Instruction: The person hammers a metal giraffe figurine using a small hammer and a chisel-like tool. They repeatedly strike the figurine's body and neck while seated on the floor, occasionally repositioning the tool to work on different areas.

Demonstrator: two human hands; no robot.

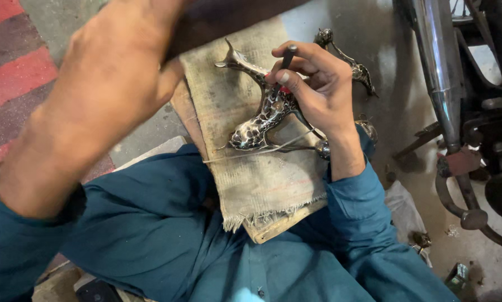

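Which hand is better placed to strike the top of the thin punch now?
The left. The left hand is raised above the work and grips a dark wooden tool. The right hand is occupied: its fingers hold the punch upright on the patterned metal ornament.

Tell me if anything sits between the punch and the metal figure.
Nothing visible does. The right hand holds the punch tip-down on the figure, which lies on a cloth. The left hand grips a dark handle off to the side.
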